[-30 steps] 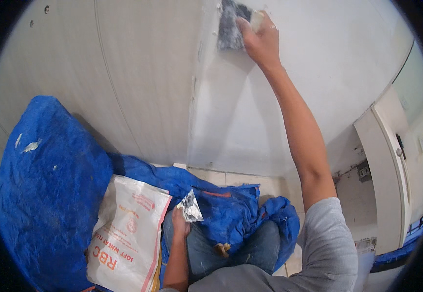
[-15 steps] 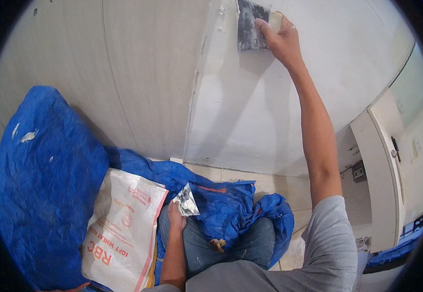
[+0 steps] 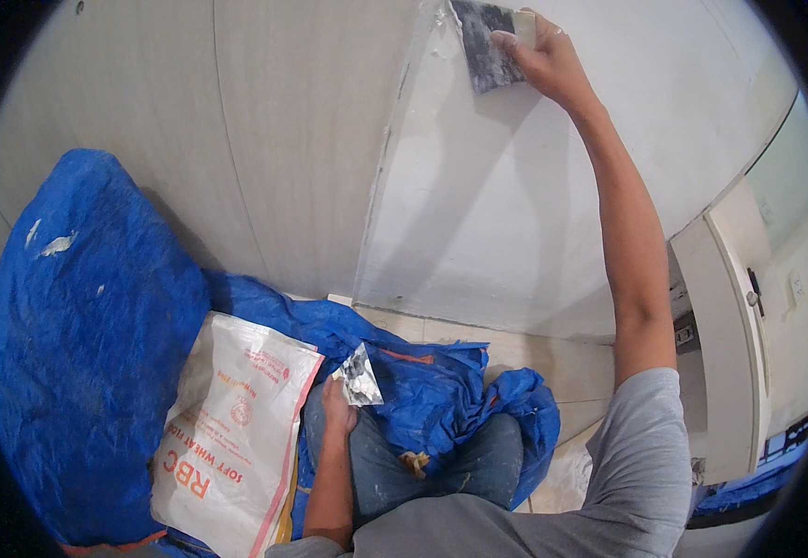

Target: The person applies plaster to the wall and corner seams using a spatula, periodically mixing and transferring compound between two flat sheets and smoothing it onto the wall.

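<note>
Well left of the left grip rises a mound of blue tarp, and just left of the same grip lies a white sack with a red stripe along one edge. The left grip is closed around a small scraper, its smeared blade sticking out just right of the fingers. Well above and to the right, the right grip clasps a wide dark scraper, which extends left of the fingers at the white wall; whether they touch I cannot tell
</note>
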The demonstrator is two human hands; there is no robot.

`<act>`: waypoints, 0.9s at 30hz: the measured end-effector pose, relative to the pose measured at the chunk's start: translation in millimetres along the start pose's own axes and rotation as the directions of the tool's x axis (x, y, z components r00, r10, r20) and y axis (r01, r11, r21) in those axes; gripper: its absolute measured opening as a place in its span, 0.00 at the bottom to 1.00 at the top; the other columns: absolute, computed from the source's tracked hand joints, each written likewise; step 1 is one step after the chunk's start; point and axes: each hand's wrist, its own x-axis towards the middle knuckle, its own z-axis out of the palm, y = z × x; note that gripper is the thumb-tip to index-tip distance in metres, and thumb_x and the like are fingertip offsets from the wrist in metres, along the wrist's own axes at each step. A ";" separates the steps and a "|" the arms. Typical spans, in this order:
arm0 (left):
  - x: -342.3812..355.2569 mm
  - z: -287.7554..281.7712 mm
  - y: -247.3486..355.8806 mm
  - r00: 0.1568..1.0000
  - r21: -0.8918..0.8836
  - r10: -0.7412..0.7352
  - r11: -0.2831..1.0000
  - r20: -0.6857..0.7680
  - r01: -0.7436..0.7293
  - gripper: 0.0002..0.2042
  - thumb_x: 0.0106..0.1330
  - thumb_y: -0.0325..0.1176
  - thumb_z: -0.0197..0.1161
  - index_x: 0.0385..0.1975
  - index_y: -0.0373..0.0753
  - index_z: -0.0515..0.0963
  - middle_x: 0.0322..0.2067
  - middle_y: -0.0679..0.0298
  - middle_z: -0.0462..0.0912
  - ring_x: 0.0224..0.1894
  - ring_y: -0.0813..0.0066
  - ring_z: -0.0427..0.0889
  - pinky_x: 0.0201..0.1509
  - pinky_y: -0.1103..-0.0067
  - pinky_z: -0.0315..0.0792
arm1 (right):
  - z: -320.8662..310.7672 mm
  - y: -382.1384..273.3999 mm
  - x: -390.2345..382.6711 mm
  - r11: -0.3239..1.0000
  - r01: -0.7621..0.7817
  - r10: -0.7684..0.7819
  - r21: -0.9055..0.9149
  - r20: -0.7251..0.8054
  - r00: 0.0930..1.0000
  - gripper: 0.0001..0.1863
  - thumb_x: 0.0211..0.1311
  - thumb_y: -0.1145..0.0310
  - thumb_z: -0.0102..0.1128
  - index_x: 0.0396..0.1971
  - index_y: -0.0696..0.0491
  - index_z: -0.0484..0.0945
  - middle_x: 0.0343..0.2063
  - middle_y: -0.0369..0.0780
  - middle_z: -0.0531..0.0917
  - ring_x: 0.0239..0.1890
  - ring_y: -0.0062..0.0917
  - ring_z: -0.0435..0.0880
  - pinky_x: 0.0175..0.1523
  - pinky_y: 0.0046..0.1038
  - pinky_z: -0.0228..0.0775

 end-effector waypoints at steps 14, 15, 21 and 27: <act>-4.4 15.0 8.7 1.000 0.027 -0.010 1.000 -0.025 0.010 0.14 0.73 0.30 0.47 0.52 0.34 0.75 0.45 0.59 0.83 0.43 0.68 0.85 0.47 0.73 0.80 | -6.7 20.9 4.9 0.992 0.037 -0.031 -0.121 0.049 0.998 0.16 0.66 0.58 0.68 0.41 0.56 0.81 0.28 0.34 0.83 0.31 0.17 0.77 0.38 0.24 0.70; -5.4 13.3 9.0 0.999 0.023 -0.014 1.000 -0.031 0.014 0.14 0.73 0.30 0.47 0.51 0.34 0.75 0.45 0.59 0.83 0.43 0.68 0.85 0.47 0.73 0.80 | -4.8 17.7 4.9 0.994 0.085 -0.082 -0.074 0.042 0.996 0.17 0.64 0.55 0.69 0.39 0.55 0.81 0.25 0.35 0.82 0.28 0.18 0.76 0.34 0.26 0.69; -2.2 5.2 3.4 0.999 0.037 -0.008 0.999 -0.031 0.009 0.14 0.73 0.29 0.46 0.51 0.34 0.75 0.45 0.59 0.83 0.42 0.68 0.85 0.46 0.73 0.80 | -14.6 6.9 -1.3 0.996 -0.060 0.071 -0.068 0.183 0.980 0.18 0.62 0.56 0.70 0.40 0.57 0.82 0.28 0.34 0.85 0.30 0.16 0.78 0.37 0.24 0.71; -4.3 7.4 3.4 0.999 0.009 0.007 1.000 -0.032 -0.007 0.13 0.73 0.29 0.46 0.51 0.34 0.75 0.45 0.59 0.83 0.43 0.69 0.85 0.47 0.73 0.80 | -18.3 3.6 6.0 0.998 -0.069 0.068 0.000 0.125 0.990 0.18 0.60 0.57 0.72 0.39 0.57 0.83 0.29 0.35 0.86 0.30 0.17 0.80 0.39 0.24 0.73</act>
